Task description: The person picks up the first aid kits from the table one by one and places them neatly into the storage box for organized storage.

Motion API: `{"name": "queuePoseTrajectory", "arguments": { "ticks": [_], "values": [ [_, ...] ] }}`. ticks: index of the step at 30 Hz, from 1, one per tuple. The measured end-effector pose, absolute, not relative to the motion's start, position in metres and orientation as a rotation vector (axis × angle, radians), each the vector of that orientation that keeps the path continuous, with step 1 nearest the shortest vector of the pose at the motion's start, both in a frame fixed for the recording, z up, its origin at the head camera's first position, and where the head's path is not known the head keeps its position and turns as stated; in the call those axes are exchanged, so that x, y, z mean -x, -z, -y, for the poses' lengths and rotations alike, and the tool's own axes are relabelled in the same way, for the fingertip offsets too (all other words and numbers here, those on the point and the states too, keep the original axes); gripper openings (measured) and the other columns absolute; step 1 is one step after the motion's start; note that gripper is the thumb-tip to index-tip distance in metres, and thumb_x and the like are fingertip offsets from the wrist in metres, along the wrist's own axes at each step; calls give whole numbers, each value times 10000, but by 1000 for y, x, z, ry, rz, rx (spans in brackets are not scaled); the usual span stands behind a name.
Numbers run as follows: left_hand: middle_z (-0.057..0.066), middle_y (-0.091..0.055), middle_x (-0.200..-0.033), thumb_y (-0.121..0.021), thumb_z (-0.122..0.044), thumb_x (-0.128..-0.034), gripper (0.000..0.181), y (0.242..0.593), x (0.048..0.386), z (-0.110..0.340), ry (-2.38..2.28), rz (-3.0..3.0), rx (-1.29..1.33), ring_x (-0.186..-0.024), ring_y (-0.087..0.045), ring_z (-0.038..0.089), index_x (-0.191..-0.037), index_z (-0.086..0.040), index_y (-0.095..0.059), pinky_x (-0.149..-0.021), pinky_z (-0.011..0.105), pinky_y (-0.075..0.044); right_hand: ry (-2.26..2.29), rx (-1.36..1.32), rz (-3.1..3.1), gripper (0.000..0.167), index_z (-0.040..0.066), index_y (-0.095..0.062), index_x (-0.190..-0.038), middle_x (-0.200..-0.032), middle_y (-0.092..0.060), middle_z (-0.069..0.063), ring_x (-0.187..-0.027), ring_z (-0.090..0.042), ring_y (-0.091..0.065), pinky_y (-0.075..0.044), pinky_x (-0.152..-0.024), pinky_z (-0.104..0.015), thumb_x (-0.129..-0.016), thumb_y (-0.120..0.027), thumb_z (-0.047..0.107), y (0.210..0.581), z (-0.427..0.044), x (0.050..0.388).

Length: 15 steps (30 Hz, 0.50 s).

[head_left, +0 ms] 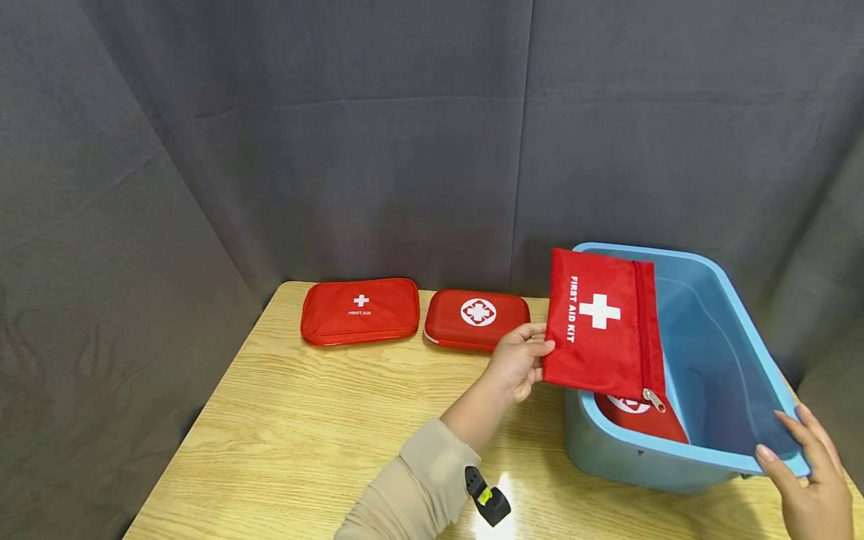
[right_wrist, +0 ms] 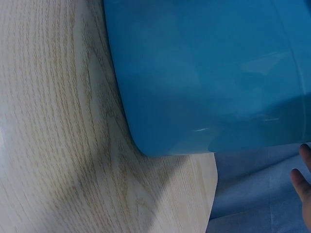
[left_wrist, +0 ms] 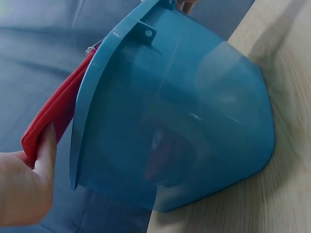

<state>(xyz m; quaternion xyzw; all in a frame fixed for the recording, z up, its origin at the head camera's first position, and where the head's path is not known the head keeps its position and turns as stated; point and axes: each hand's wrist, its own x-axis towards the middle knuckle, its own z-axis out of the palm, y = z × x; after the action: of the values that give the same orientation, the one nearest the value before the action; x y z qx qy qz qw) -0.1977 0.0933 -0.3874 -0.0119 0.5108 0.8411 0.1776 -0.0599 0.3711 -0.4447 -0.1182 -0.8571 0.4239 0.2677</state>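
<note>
Over the left side of the blue plastic bin [head_left: 621, 459], the left hand [head_left: 514, 367] pinches a flat red fabric pouch with white cross [head_left: 607, 345] by its edge, presumably so that the zipped end [head_left: 646, 322] is free above the bin. Inside the bin, under this pouch, lies a red item with white emblem [head_left: 653, 427], too covered to identify surely. At the bin's near right corner, the right hand [head_left: 818, 487] grips the rim [head_left: 712, 454], fingers spread, probably for steadying. The beige-sleeved left forearm [head_left: 418, 480] slants forward to the bin, with thumb uppermost.
</note>
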Motion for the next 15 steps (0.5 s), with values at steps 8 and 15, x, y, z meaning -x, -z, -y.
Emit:
{"name": "queuePoseTrajectory", "arguments": {
  "ticks": [8, 15],
  "values": [
    [61, -559, -798, -489, 75, -796, 264, 384, 195, -109, -2357, -1475, 47, -613, -542, 131, -1047, 14, -541, -570, 296, -496, -1093, 241, 2304, 503, 90, -420, -1276, -1369, -255, 120, -1156, 86, -195, -99, -940, -123, -796, -539, -2, 442, -373, 60],
    [52, -542, -760, -505, 76, -791, 231, 383, 188, -123, -2312, -1575, 115, -609, -535, 150, -986, -28, -574, -561, 307, -492, -1124, 267, 2267, 518, 98, -444, -1262, -1356, -283, 109, -1155, 72, -223, -113, -950, -137, -776, -546, -49, 443, -372, 62]
  ]
}}
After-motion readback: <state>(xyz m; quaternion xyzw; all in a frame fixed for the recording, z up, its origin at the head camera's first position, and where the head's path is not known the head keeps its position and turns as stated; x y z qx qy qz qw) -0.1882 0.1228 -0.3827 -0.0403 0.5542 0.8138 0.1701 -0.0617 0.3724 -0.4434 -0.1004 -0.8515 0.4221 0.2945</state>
